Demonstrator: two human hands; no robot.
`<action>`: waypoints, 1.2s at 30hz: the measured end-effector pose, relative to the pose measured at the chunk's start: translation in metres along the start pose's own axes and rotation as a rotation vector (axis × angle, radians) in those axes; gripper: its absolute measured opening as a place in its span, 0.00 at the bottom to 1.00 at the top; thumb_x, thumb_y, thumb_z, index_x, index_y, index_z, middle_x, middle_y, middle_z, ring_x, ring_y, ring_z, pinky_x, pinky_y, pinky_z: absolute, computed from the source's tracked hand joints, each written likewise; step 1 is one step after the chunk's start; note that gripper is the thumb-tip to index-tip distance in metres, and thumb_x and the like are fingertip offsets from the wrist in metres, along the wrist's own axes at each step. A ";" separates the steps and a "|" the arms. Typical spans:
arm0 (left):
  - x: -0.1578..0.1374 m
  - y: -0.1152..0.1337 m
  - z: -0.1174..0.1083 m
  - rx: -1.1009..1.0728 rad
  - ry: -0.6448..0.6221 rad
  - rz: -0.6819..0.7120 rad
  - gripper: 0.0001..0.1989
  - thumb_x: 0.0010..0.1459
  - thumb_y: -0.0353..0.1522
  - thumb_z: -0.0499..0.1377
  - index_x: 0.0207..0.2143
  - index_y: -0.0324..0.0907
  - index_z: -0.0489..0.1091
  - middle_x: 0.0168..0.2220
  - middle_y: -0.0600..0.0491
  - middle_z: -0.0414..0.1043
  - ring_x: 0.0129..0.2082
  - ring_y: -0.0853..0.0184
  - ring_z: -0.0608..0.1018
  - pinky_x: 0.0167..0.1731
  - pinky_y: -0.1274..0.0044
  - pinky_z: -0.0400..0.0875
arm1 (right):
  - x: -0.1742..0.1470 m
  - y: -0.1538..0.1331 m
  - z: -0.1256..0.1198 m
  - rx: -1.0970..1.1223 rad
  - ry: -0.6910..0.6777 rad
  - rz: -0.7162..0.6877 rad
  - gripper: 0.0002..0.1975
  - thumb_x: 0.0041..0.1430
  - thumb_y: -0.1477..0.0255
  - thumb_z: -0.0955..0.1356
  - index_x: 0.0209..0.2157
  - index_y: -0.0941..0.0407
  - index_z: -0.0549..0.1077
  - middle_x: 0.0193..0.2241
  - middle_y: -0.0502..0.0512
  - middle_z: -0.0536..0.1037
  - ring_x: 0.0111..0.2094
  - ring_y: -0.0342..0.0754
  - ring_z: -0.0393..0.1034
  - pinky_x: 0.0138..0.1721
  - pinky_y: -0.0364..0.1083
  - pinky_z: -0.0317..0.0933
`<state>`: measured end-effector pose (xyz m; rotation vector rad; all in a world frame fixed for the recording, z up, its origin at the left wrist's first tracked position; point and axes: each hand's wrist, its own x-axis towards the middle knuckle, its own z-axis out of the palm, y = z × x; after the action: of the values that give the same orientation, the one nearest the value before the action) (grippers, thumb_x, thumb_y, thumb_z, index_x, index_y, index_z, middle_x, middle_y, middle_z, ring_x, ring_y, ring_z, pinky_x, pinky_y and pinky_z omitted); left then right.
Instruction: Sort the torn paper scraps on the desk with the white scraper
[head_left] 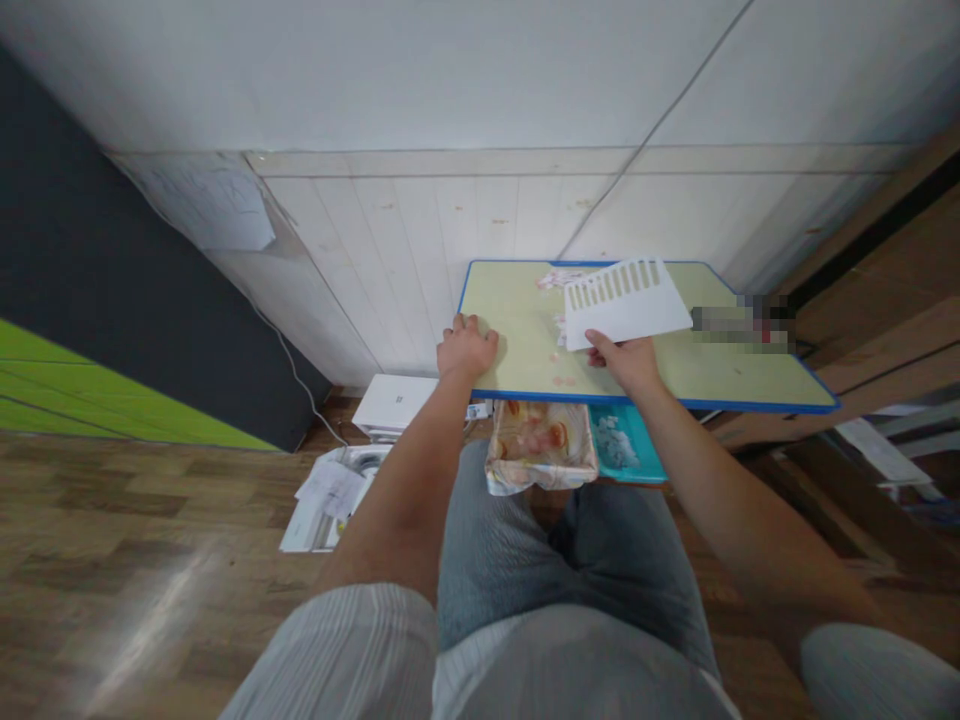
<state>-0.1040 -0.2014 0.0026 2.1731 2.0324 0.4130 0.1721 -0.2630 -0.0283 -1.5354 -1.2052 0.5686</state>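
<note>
My right hand (626, 362) grips the lower edge of a flat white card (634, 312) with a row of slots cut along its far side. It holds the card tilted above a small pale-yellow table (517, 345) with a blue rim. My left hand (466, 347) lies on the table's left edge with its fingers apart, holding nothing. Small pinkish-white pieces (561, 279) are on the tabletop near the back, partly behind the card. More small pieces (562, 381) lie near the front edge; what they are is too small to tell.
Below the front edge, over my lap, are a cloth-lined basket (541, 476) and a turquoise tray (654, 462) with whitish pieces. A blurred-out object (742, 325) lies at the table's right. White boxes (394, 402) stand on the floor at left. A panelled wall (420, 230) rises behind.
</note>
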 end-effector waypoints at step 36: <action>0.003 -0.002 0.005 -0.005 0.024 0.007 0.33 0.75 0.47 0.49 0.74 0.44 0.68 0.78 0.40 0.64 0.68 0.41 0.75 0.64 0.52 0.77 | -0.063 0.018 -0.098 -0.161 0.128 0.086 0.19 0.51 0.50 0.77 0.20 0.46 0.71 0.22 0.61 0.82 0.32 0.64 0.81 0.42 0.60 0.79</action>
<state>-0.1044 -0.1977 -0.0025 2.1841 2.0342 0.4468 0.2371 -0.3614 -0.0265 -1.7397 -1.1130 0.4300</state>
